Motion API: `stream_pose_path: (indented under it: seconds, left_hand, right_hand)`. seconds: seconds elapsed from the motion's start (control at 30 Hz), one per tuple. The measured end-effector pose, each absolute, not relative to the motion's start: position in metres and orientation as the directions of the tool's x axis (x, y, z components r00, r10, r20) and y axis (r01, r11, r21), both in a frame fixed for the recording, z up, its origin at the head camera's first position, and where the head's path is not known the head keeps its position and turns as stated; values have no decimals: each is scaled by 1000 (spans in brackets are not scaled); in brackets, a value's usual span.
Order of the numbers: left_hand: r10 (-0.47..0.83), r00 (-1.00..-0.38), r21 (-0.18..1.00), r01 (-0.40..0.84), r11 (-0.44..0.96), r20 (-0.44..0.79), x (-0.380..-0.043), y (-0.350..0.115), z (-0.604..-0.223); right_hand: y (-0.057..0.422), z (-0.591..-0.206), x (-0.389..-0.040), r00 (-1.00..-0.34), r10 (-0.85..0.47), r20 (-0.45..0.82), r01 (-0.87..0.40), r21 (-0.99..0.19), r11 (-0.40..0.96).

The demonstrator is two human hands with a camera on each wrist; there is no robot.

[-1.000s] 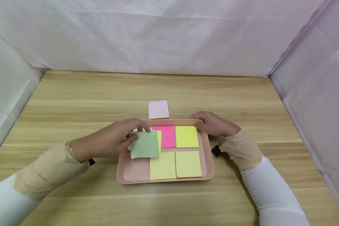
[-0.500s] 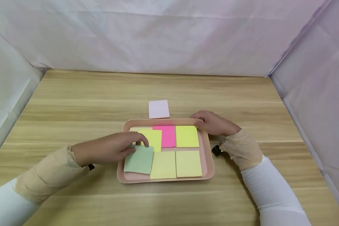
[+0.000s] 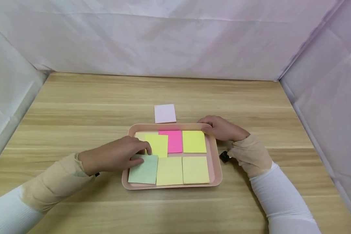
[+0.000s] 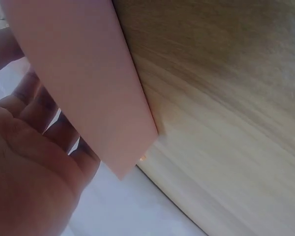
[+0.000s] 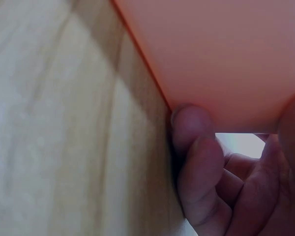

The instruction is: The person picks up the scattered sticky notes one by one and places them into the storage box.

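In the head view, my left hand (image 3: pixel 114 156) holds a pale green sticky-note pad (image 3: pixel 143 174), thumb over its face and index finger curled at its far edge. The pad lies in the front left of a pink tray (image 3: pixel 213 172), beside two pale yellow pads, one in the middle (image 3: pixel 169 172) and one at right (image 3: pixel 196 170). My right hand (image 3: pixel 223 129) grips the tray's far right corner; the right wrist view shows fingers (image 5: pixel 201 167) curled against the tray's wall (image 5: pixel 226 64). In the left wrist view, the tray's wall (image 4: pixel 88 83) hides the pad.
Along the tray's back row, a yellow pad (image 3: pixel 158 144) overlaps a pink pad (image 3: pixel 176 143) and a pale pad (image 3: pixel 140 134). A bright yellow pad (image 3: pixel 194 142) lies at back right. Behind the tray, a lilac pad (image 3: pixel 165 113) rests on the wooden table (image 3: pixel 175 211).
My left hand has moved the green pad from over the back-row pads toward the front left of the tray, where it now lies flat. My right hand has stayed at the tray's corner.
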State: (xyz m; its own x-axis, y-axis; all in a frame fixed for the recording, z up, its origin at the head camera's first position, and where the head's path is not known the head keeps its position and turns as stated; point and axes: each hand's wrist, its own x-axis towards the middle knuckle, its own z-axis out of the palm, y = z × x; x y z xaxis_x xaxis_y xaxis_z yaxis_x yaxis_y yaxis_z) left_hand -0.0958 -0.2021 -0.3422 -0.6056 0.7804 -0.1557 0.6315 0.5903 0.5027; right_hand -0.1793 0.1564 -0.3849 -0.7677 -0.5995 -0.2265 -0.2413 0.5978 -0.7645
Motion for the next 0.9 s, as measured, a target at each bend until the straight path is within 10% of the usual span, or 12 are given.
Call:
stream_pose_path:
  seconds: [0.9]
  left_hand:
    - [821,-565,373,745,553,-88,-103,-195,-341]
  right_hand:
    - [148,-369,-169,-778,-583,-235,-231,-756,613]
